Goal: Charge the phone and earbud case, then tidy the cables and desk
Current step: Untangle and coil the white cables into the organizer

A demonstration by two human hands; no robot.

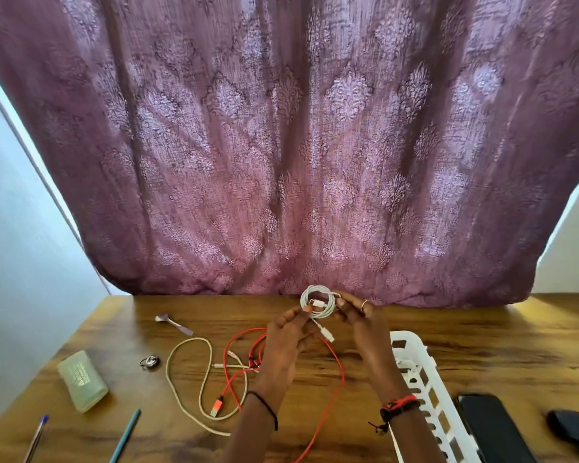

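Note:
Above the wooden desk (482,349) I hold a coiled white cable (316,300) between both hands. My left hand (288,332) pinches the coil's left side, and my right hand (361,322) grips its right side. The cable's loose plug end (326,335) dangles below the coil. A red cable (340,379) and a beige braided cable (188,379) lie loose and tangled on the desk under my left forearm. A black phone (492,429) lies at the lower right, with a dark earbud case (570,426) just right of it.
A white slotted plastic basket (422,382) stands right of my right wrist. At the left lie a pale green case (81,380), a metal spoon (173,323), a small ring-shaped object (149,361), a blue pen (36,437) and a teal pen (126,436). A purple curtain (298,145) hangs behind the desk.

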